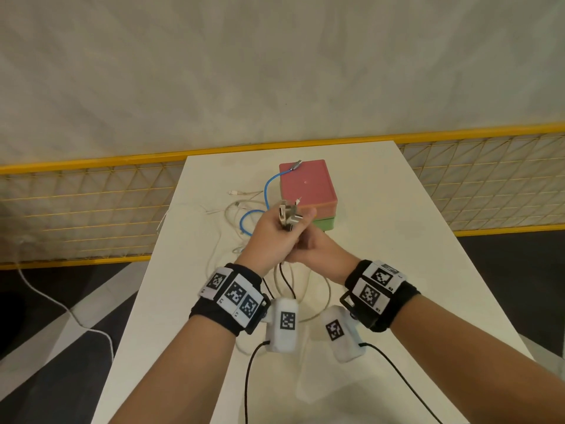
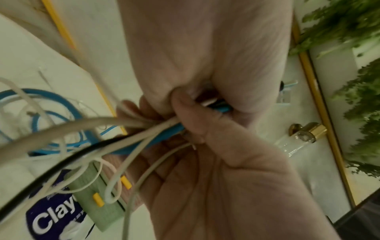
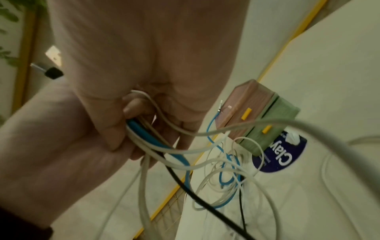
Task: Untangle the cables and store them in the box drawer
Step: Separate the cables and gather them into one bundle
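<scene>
A bundle of tangled cables (image 1: 287, 217), white, blue and black, is raised above the white table (image 1: 397, 240). My left hand (image 1: 269, 237) grips it just under the metal plugs, which stick up from the fist. Directly below, my right hand (image 1: 318, 252) grips the same strands. The left wrist view shows my left hand (image 2: 205, 48) and right hand (image 2: 226, 178) wrapped round the blue cable (image 2: 164, 133). The cables' loose loops (image 1: 241, 206) lie on the table. Behind my hands stands the box (image 1: 305, 185), pink above a green drawer (image 1: 328, 224), both drawers closed (image 3: 252, 110).
One blue cable's (image 1: 266, 191) plug rests on top of the pink box. A blue round sticker (image 3: 279, 155) lies on the table under the box. A yellow mesh fence (image 1: 91, 203) runs behind the table. On the floor at left trails a white cord (image 1: 61, 304).
</scene>
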